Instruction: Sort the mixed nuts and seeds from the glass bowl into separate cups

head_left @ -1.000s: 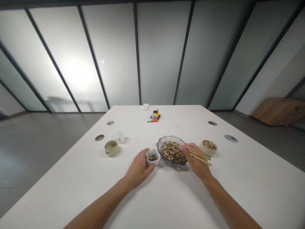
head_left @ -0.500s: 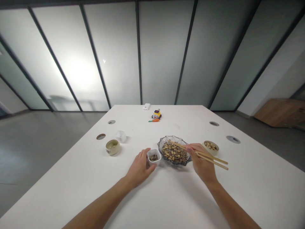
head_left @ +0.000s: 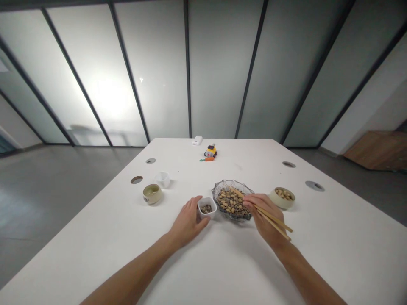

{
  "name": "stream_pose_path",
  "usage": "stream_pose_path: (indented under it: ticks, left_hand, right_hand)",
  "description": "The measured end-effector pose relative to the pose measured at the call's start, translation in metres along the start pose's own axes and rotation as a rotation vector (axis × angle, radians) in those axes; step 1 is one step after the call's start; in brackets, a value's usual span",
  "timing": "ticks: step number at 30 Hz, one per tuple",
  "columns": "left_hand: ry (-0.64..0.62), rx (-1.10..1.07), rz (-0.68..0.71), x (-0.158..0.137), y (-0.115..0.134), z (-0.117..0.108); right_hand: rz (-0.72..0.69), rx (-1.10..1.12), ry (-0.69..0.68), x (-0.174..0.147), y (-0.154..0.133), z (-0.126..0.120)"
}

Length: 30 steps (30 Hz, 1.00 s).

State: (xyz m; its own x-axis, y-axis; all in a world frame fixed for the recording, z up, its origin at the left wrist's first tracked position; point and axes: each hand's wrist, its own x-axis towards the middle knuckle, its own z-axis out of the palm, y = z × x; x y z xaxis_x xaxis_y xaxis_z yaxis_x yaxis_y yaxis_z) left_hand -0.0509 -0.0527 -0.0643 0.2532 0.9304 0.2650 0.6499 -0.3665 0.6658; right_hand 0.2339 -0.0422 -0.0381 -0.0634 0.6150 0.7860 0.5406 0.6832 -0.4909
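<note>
My left hand (head_left: 190, 219) is curved around the left and near sides of a small square white cup (head_left: 211, 215), which stands on the table with some striped sunflower seeds (head_left: 206, 209) in it. Just right of it is a clear glass bowl (head_left: 218, 184) with a scalloped rim, filled with a mix of pistachios (head_left: 229, 202) and sunflower seeds. My right hand (head_left: 262, 214) grips a pair of wooden chopsticks (head_left: 273, 220) at the bowl's right edge. Their tips reach over the far part of the mix; whether anything is between them I cannot tell.
Right of my right hand stands a round pale bowl (head_left: 281, 202) holding pistachios. At left are a greenish ceramic bowl (head_left: 152, 194) and a white cup (head_left: 163, 180). Farther back lie an orange toy carrot (head_left: 209, 159), a yellow toy vehicle (head_left: 211, 151) and a white case (head_left: 197, 140).
The chopsticks have swung, their rear ends coming lower and nearer to me, and their tips have shifted slightly right over the bowl. My left hand stays on the cup.
</note>
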Motion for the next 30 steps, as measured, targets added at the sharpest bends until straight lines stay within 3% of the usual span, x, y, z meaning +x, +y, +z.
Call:
stream_pose_path:
  ticks: [7,12,18,21,25,27,30]
  left_hand:
    - [0.000,-0.011,-0.001,0.000,0.001,-0.002]
    - [0.000,-0.013,0.006,0.000,0.002,-0.002]
    - [0.013,-0.023,0.018,0.000,0.000,0.000]
    - [0.011,-0.015,0.014,0.000,0.000,0.001]
    - [0.004,0.000,0.004,0.001,0.000,0.001]
    - [0.006,0.001,0.004,0.001,0.000,0.001]
    - [0.006,-0.004,0.012,0.001,0.000,0.001]
  right_hand:
    - [0.101,0.047,-0.144,-0.003,0.020,0.011]
    - [0.141,0.037,-0.120,-0.001,0.017,0.011]
    - [0.194,-0.007,0.039,0.008,0.005,0.001]
    - [0.249,0.080,0.083,0.010,-0.005,-0.004]
    - [0.275,0.278,-0.001,0.009,-0.021,-0.004]
    - [0.253,0.279,-0.065,0.009,-0.027,-0.003]
    - [0.206,0.192,-0.047,0.009,-0.026,-0.003]
